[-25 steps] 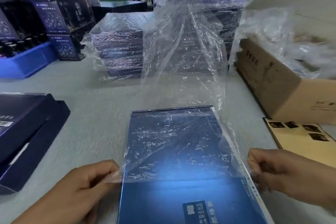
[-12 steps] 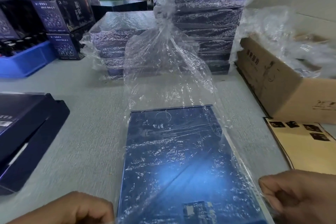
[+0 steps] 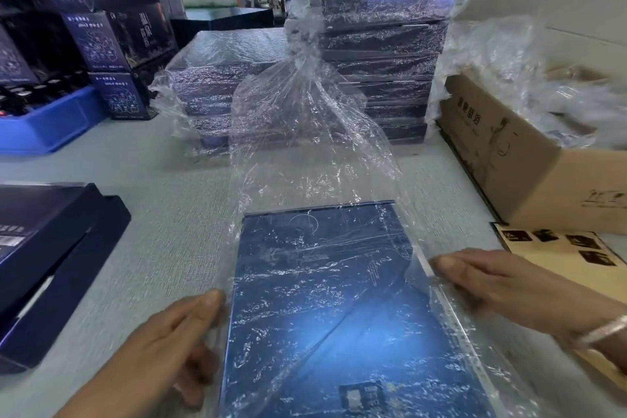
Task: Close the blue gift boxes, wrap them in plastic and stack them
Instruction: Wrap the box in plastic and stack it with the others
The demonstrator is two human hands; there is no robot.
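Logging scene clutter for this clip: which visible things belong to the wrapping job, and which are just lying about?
In use: flat blue gift box; clear plastic bag pulled over it; left hand; right hand; stacks of wrapped blue boxes.

Lying about: brown cardboard carton; blue plastic bin; open dark box.

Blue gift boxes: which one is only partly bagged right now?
The gift box lying flat between the left hand and right hand; its plastic bag trails loose beyond it, unlike the wrapped stacks behind.
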